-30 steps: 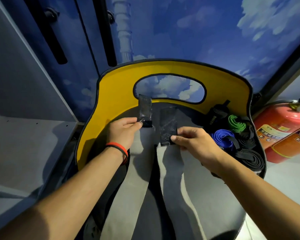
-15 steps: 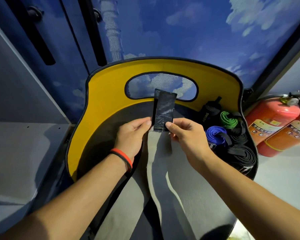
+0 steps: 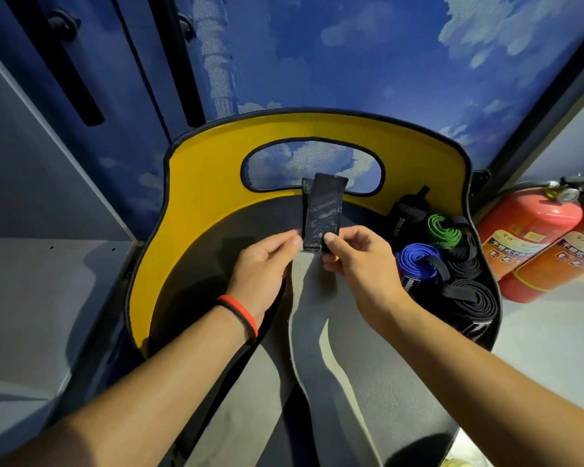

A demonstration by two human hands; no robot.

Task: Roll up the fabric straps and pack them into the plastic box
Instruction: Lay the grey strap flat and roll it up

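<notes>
— While the left hand (image 3: 263,261) and right hand (image 3: 361,261) pinch the black Velcro tabs (image 3: 322,214) of the grey strap (image 3: 309,318) before the yellow chair back (image 3: 203,197), what might fail?
— Skewed tabs: the roll would likely start crooked.

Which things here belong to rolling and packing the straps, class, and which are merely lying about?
Job: grey straps, black ends pinched by left hand and right hand; rolled blue strap; rolled green strap; rolled black straps; yellow-walled tub holding the rolls.
Lying about: fire extinguishers; grey shelf; sky-print wall.
</notes>
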